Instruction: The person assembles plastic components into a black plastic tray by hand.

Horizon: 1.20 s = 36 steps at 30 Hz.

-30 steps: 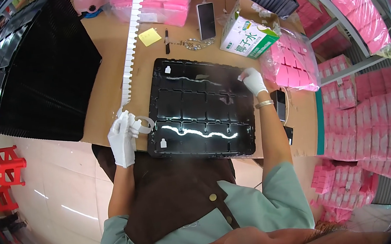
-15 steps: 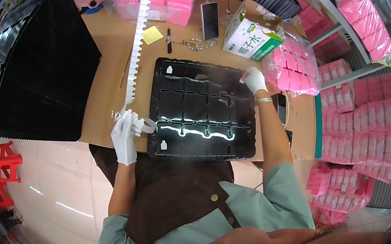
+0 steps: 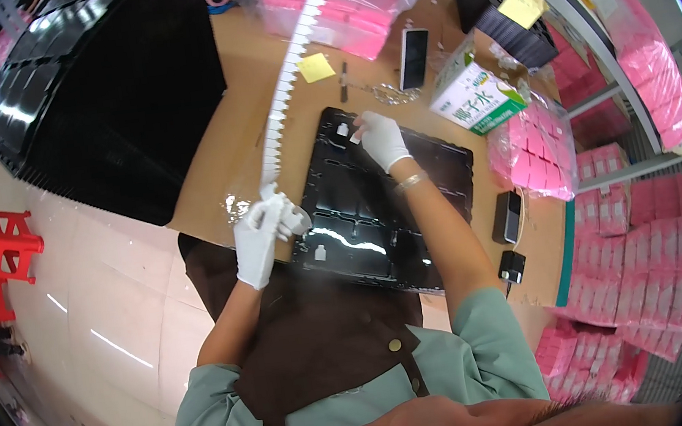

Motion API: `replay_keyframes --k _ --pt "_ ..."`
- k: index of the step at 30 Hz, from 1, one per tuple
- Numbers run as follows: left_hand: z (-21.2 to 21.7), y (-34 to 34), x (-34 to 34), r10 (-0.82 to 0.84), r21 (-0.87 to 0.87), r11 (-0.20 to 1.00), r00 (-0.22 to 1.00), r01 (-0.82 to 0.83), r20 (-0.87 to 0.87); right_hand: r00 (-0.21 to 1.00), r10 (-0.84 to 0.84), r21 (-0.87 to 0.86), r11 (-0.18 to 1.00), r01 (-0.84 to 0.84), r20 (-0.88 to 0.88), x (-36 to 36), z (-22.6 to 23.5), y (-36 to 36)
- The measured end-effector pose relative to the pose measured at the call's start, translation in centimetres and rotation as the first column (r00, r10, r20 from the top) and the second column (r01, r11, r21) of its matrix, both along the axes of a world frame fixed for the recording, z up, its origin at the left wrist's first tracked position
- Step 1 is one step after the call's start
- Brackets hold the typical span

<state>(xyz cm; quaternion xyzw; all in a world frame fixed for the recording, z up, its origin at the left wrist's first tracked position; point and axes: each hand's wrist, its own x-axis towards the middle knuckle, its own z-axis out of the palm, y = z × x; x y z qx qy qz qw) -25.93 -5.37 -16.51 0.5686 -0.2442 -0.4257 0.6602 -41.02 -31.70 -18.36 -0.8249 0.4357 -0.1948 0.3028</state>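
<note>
My left hand [image 3: 256, 245], in a white glove, is closed on a long white strip of bottle-shaped stickers [image 3: 290, 72]. The strip runs away across the table, and a curled end hangs beside my fingers. A black plastic tray [image 3: 446, 168] with shallow compartments lies in front of me. One white sticker [image 3: 343, 129] is on its far left compartment, another sticker [image 3: 320, 253] on the near left. Over the tray's far part, my gloved right hand [image 3: 383, 140] pinches a small white sticker [image 3: 355, 137] at its fingertips, just right of the far one. My right forearm hides part of the tray.
Tall stacked black trays [image 3: 131, 94] stand at the left. Beyond the tray lie a phone [image 3: 414, 59], a bead string [image 3: 394, 94], a pen [image 3: 344, 82] and a yellow note [image 3: 316, 68]. A carton [image 3: 475, 94] and bagged pink packs [image 3: 533, 151] are at the right.
My right hand has moved left from the tray's right edge to its far left part. My left hand keeps hold of the strip. The whole view has shifted.
</note>
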Motion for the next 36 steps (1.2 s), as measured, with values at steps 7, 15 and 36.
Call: replay_keyframes --k 7,15,36 --pt "0.5 5.0 2.7 -0.022 0.138 0.99 0.973 -0.011 0.232 0.956 0.074 -0.017 0.997 -0.082 -0.284 2.3 -2.0 -2.6" --pt "-1.3 6.3 4.4 -0.027 0.159 0.987 0.995 0.012 0.091 0.966 -0.119 -0.179 0.981 0.078 -0.23 4.1 -2.1 -0.6" --pt "-0.6 8.2 9.1 -0.592 0.48 0.706 0.806 0.52 -0.001 0.97 0.232 0.102 0.969 -0.225 -0.072 -2.3 0.2 19.9"
